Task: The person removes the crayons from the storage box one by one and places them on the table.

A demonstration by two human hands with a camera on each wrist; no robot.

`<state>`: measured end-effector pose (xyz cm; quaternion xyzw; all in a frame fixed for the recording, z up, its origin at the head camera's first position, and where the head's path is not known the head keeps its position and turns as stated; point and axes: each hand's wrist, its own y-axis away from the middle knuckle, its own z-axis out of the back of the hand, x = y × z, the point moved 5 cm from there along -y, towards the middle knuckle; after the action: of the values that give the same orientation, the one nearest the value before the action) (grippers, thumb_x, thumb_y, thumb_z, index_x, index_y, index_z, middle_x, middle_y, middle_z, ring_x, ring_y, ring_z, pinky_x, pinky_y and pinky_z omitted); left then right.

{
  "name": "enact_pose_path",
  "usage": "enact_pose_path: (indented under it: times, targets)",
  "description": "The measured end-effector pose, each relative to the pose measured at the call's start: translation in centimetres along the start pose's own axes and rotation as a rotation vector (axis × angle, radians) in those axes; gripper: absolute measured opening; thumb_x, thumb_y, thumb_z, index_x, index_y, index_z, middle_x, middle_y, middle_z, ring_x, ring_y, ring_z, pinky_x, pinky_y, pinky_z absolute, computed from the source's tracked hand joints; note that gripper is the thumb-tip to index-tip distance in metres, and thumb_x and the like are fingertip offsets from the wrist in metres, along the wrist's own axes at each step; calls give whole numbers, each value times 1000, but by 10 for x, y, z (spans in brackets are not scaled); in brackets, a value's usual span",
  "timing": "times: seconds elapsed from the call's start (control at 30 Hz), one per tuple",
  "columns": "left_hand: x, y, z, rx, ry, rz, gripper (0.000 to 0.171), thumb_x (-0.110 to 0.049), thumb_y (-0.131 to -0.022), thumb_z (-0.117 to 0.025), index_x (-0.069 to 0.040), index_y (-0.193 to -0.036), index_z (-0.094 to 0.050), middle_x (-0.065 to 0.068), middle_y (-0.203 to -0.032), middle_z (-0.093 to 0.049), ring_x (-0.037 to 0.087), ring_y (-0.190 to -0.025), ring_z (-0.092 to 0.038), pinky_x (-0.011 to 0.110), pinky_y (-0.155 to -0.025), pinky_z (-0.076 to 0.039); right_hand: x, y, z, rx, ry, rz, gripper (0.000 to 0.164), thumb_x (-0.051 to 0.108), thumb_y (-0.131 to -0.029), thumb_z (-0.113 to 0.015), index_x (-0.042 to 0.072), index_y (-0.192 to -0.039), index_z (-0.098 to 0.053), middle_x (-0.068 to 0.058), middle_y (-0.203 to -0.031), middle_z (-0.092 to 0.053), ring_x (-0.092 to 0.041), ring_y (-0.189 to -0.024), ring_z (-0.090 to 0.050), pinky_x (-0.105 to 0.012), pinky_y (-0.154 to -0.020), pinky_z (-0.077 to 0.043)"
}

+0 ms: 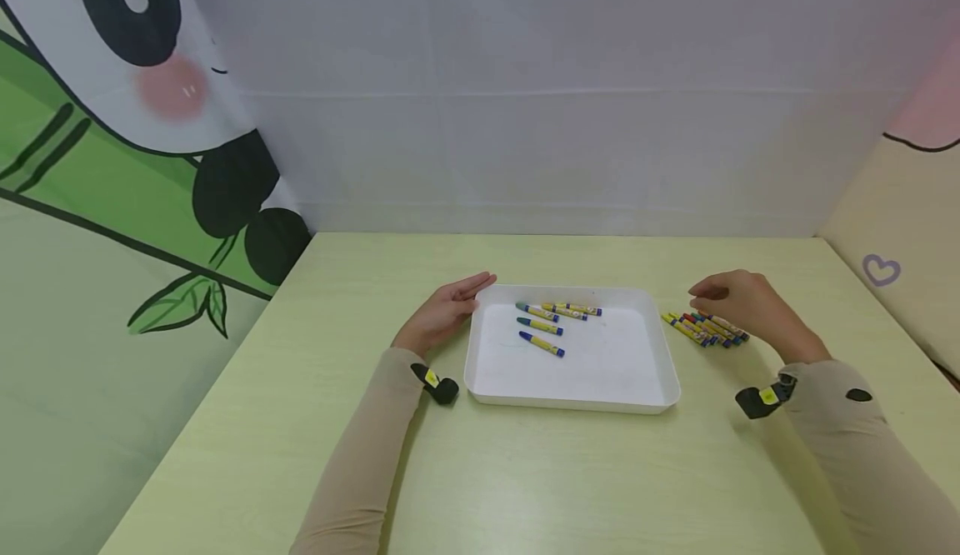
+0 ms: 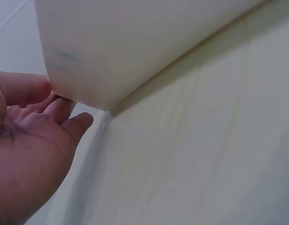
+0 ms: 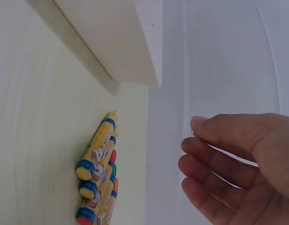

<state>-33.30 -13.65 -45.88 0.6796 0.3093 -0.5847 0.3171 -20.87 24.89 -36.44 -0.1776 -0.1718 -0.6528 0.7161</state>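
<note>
A shallow white tray (image 1: 600,372) lies on the table with several paper-wrapped crayons (image 1: 542,325) in its left and back part; a dark blue one (image 1: 542,344) is nearest the front. At the tray's back left corner, my left hand (image 1: 442,313) touches the outside wall, its longer fingers stretched out past the corner. My right hand (image 1: 742,305) hovers over a group of crayons (image 1: 697,332) lying side by side to the right of the tray. In the right wrist view, the fingers (image 3: 219,164) are loosely bent with nothing between them, apart from those crayons (image 3: 98,159).
The pale wood-look table (image 1: 570,480) runs back to a whitish cloth wall (image 1: 555,155). A printed cartoon cloth (image 1: 150,205) hangs at the left. Another printed cloth (image 1: 900,222) borders the right side. A dark strapped device (image 1: 765,397) sits on the right wrist.
</note>
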Motion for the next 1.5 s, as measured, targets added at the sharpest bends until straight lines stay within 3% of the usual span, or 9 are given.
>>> enact_pose_path:
  times: [0.33, 0.53, 0.63, 0.77, 1.03, 1.5]
  targets:
    - [0, -1, 1, 9, 3, -6, 57, 7, -98, -35, -9, -152, -28, 2, -158, -29, 17, -147, -21, 37, -118, -23, 25, -15, -11, 31, -40, 36, 32, 19, -93, -62, -4, -115, -66, -20, -107, -69, -31, -96, -65, -43, -80, -55]
    - [1, -1, 0, 1, -1, -2, 57, 8, -98, -35, -9, -152, -28, 2, -158, -29, 17, -147, -21, 38, -118, -23, 42, -25, -18, 48, -52, 64, 29, 18, -92, -63, -3, -113, -68, -17, -104, -70, -25, -89, -64, -33, -69, -54]
    - [1, 0, 0, -1, 0, -4, 57, 8, -98, -35, -9, -152, -27, 3, -158, -29, 17, -147, -22, 38, -118, -23, 47, -31, -23, 59, -54, 64, 28, 17, -92, -63, -2, -112, -68, -16, -105, -70, -25, -91, -64, -35, -73, -54]
    - [1, -1, 0, -5, 5, -4, 58, 9, -97, -35, -9, -152, -28, 3, -158, -30, 18, -147, -22, 38, -119, -23, 51, -38, -30, 61, -57, 83, 26, 15, -92, -63, -2, -111, -69, -15, -103, -71, -26, -94, -64, -40, -79, -55]
    - [2, -3, 0, -2, 10, -10, 57, 9, -97, -35, -8, -152, -28, 4, -158, -30, 18, -147, -22, 38, -119, -23, 57, -48, -42, 91, -41, 121, 25, 11, -91, -62, -4, -110, -69, -16, -102, -71, -27, -92, -65, -40, -78, -55]
    - [2, -2, 0, -5, 4, -1, 58, 9, -97, -34, -9, -152, -27, 3, -158, -29, 18, -147, -21, 38, -119, -23, 56, -69, -66, 149, -16, 98, 26, 10, -91, -63, -4, -112, -69, -17, -106, -70, -25, -92, -64, -39, -78, -55]
